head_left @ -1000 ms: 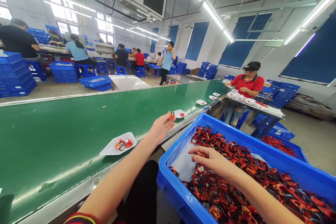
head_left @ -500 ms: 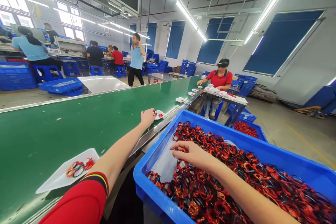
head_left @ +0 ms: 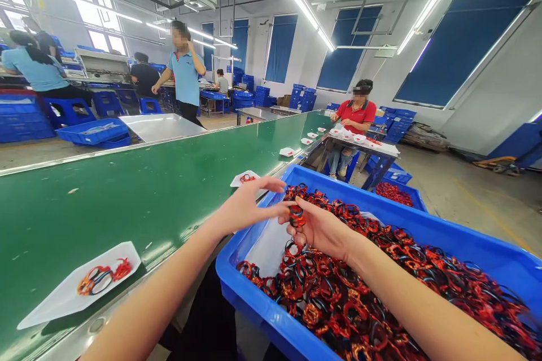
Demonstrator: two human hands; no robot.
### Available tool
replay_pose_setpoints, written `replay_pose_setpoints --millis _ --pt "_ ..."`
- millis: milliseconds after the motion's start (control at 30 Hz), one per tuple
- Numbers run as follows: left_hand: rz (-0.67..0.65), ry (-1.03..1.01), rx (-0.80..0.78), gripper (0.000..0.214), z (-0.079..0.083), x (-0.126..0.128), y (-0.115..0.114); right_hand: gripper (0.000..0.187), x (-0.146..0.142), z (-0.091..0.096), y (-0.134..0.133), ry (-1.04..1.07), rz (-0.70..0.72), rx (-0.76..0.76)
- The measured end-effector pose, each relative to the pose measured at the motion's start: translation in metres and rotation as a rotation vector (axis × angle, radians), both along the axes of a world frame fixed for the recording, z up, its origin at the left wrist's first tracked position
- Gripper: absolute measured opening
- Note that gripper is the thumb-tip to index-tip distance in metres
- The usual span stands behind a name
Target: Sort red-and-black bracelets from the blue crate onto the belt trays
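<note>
My right hand is closed by its fingertips on a small bunch of red-and-black loops, which look like hair ties. It is above a blue bin heaped with the same loops. My left hand reaches in from the left with thumb and fingers apart, its fingertips beside the held loops; whether they touch is unclear. Behind it, a white tray with red loops lies on the green conveyor belt. A nearer white tray carries loops and a red tuft.
Several more white trays lie farther along the belt. A co-worker in red sits at a side table on the right. Another person in light blue stands beyond the belt. A crate of red pieces rests on the floor.
My left hand has left the tray on the belt and come right to my right hand. My right hand now shows loops in its fingertips. The trays have shifted left along the belt.
</note>
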State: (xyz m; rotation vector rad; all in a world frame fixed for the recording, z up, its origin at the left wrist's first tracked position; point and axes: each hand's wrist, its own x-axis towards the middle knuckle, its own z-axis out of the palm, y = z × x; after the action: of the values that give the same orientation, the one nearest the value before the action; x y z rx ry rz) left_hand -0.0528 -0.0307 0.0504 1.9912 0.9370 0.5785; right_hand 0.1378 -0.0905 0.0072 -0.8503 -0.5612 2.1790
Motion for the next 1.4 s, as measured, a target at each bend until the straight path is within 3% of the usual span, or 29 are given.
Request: replay_pose_setpoints --millis 100,200,333,433,700,1100,1400 --pt "-0.038 0.050 0.042 0.057 0.004 -0.003 -0.028 0.039 -0.009 0.005 -0.004 -0.001 0.039 0.011" --pt "-0.011 0.050 0.032 0.057 -0.002 -0.003 -0.037 0.040 -0.018 0.009 -0.008 -0.004 0.061 0.007" --pt "0.001 -0.021 -0.006 0.052 -0.003 -0.001 -0.038 0.038 -0.023 0.011 -0.010 0.063 0.071 0.014" --pt "-0.028 -0.092 0.004 0.060 -0.003 -0.004 -0.039 0.043 -0.022 0.011 -0.009 0.109 0.068 0.023" --pt "-0.024 -0.323 -0.070 0.075 -0.011 -0.011 -0.037 0.045 -0.007 0.022 0.000 0.002 -0.042 0.062" --pt "0.015 -0.305 -0.061 0.076 -0.013 -0.012 -0.034 0.043 0.002 0.030 0.003 -0.156 -0.032 0.162" --pt "0.012 -0.355 -0.182 0.073 -0.015 -0.012 -0.034 0.049 0.011 0.045 0.003 -0.310 0.008 0.221"
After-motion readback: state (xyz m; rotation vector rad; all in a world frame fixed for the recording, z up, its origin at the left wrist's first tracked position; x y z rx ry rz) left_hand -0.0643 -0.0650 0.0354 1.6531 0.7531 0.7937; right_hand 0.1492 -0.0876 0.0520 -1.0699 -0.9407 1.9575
